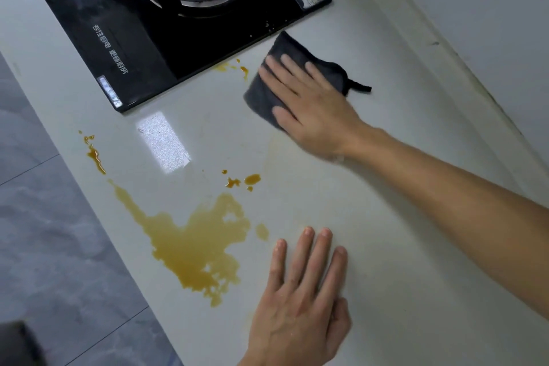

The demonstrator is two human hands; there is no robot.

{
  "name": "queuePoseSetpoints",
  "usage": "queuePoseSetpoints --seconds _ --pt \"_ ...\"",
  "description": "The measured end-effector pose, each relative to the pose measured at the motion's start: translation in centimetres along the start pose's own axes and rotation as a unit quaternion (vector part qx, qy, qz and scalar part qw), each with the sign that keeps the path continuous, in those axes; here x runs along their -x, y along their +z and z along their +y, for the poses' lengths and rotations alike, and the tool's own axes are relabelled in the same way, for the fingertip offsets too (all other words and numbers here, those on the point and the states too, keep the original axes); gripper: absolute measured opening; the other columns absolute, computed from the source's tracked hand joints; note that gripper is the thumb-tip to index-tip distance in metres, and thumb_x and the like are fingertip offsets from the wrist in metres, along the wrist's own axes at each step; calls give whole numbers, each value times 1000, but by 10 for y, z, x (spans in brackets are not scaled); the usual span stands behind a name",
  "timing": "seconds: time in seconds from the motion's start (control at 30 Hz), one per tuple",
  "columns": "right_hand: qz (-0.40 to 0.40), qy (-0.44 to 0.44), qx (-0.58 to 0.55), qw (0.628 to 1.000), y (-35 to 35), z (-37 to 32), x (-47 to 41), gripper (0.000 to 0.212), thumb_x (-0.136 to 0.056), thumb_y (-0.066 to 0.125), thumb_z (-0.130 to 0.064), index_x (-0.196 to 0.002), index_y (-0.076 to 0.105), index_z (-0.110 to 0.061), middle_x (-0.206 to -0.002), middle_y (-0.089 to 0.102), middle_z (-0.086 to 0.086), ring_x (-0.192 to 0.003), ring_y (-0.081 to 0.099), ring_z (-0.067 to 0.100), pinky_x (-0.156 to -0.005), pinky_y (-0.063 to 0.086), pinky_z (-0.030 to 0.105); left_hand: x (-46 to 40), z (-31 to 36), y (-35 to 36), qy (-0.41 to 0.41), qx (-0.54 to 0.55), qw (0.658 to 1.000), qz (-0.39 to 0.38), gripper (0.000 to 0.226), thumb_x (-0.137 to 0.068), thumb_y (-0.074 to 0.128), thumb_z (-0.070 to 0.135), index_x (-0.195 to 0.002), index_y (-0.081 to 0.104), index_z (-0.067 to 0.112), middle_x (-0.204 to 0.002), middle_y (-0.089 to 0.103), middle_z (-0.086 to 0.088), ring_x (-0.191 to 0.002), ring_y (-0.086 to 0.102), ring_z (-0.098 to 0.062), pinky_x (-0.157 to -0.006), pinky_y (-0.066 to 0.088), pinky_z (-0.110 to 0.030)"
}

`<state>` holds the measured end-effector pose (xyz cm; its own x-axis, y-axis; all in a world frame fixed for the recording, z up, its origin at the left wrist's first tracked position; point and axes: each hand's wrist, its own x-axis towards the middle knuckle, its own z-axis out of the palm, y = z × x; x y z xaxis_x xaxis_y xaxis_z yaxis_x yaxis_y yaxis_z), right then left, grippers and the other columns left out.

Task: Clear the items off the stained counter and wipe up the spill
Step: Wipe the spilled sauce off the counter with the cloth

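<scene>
Grey cloth, two hands, one spill

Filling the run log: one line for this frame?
right hand pressing grey cloth | left hand flat on counter | spill unwiped

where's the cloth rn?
In the head view, upper right of centre: the grey cloth lies on the counter just off the black stove's near corner, pressed flat under the right hand.
</scene>
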<state>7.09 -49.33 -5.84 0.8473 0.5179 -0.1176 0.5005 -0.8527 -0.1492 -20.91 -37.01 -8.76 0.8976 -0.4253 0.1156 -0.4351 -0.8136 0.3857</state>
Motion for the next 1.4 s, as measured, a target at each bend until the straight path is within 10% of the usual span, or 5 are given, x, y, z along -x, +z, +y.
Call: queuePoseSetpoints --seconds 0.33,0.6,0.9,1.17,1.4 --pt "55 271 -20 961 -2 -28 -62 67 -107 19 -38 -165 4 -8 -174 0 12 -161 -1 28 -129 2 51 -1 0 -5 4 -3 1000 -28 73 -85 65 45 -152 54 17 -169 36 -11 -159 28 -33 -121 29 -61" --pt "-21 -24 -15 999 3 -27 0 64 -107 26 -45 -166 9 -28 -174 3 -9 -159 -4 10 -130 -1 43 -1 -1 -5 3 9 1000 -21 72 -87 64 41 -153 53 16 -170 34 -12 -160 25 -34 -122 29 -61" --pt "56 258 -38 964 10 -103 -62 67 -107 21 -38 -165 5 -9 -174 2 10 -161 0 26 -129 3 49 -2 -1 -7 0 14 999 -48 72 -86 63 42 -152 53 17 -167 39 -11 -161 21 -33 -124 26 -61" --pt "-34 -28 -32 999 6 -66 -2 62 -108 25 -42 -166 9 -28 -174 0 -10 -160 -6 12 -129 -5 43 -1 0 -7 -1 15 999 -52 68 -92 57 40 -155 49 13 -171 30 -14 -161 21 -36 -124 24 -63" --pt "44 218 -39 974 12 -92 -45 63 -108 16 -40 -166 5 -21 -174 0 1 -161 -3 22 -129 0 50 0 0 -8 1 27 997 -68 68 -92 58 42 -153 50 14 -168 35 -13 -161 19 -36 -125 24 -63"
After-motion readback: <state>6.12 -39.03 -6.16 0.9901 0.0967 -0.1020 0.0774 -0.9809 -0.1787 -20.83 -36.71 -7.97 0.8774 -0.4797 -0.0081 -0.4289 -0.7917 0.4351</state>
